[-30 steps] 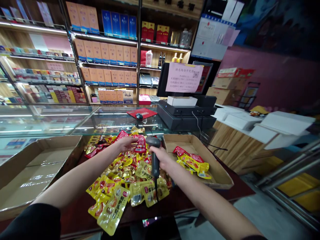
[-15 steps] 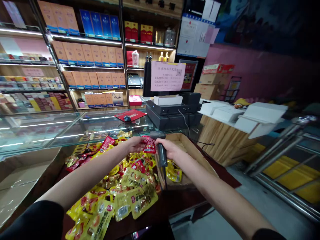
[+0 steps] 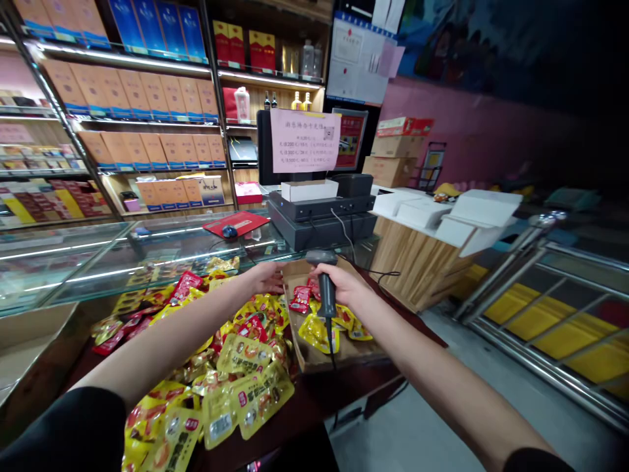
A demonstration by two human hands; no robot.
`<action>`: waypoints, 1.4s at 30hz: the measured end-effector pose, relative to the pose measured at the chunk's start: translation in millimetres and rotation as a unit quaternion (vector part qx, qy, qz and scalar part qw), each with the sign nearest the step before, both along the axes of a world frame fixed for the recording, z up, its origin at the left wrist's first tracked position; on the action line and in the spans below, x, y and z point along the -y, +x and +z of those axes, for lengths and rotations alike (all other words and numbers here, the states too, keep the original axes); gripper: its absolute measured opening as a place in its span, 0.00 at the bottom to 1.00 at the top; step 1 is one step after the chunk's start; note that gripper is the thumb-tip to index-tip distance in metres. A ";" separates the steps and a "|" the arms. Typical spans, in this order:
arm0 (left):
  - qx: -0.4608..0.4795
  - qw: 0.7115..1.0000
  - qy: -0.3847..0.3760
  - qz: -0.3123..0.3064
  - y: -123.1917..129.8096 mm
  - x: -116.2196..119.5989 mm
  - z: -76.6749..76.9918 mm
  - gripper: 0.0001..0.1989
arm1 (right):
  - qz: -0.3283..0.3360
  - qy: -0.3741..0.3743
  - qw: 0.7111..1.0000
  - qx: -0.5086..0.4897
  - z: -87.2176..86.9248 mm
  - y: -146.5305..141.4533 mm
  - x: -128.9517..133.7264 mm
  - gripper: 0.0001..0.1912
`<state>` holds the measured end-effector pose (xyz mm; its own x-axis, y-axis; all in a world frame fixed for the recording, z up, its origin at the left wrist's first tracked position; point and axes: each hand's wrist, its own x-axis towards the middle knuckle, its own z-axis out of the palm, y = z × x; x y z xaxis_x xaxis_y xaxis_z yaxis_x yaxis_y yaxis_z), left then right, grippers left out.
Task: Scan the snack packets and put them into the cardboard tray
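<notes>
My right hand [image 3: 339,283] is wrapped round the handle of a dark barcode scanner [image 3: 326,295], its cable hanging down. The scanner is above a cardboard box [image 3: 363,351] that holds red snack packets [image 3: 299,299] and yellow snack packets [image 3: 318,333]. My left hand [image 3: 268,278] is at the box's left edge, fingers stretched out and apart, with nothing seen in it. Under and beside my left arm lies a heap of gold, yellow and red snack packets [image 3: 246,354] on the dark red table.
Behind the table runs a glass counter [image 3: 167,246] with a red mat [image 3: 236,224] and a mouse [image 3: 229,231]. A cash drawer [image 3: 319,226] and a monitor with a pink notice [image 3: 304,141] stand there. Another cardboard box [image 3: 39,347] is at left; a metal railing [image 3: 545,308] at right.
My left hand has let go of the red packet, and red packets now lie in the box. The scanner is still in my right hand. The whole view has shifted slightly.
</notes>
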<state>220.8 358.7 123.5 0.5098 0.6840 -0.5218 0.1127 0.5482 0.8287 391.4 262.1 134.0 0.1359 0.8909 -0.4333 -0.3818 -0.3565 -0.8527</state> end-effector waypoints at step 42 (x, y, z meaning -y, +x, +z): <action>-0.011 0.989 -0.016 0.149 -225.5 40.1 -32.2 0.17 | 0.148 -0.008 0.985 0.089 -26.6 -184.5 -60.6 0.02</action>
<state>-4.7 318.7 91.3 0.2758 0.7854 -0.5541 -0.0390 0.5852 0.8100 206.9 322.7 107.4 -0.0538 0.8964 -0.4400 -0.1043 -0.4433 -0.8903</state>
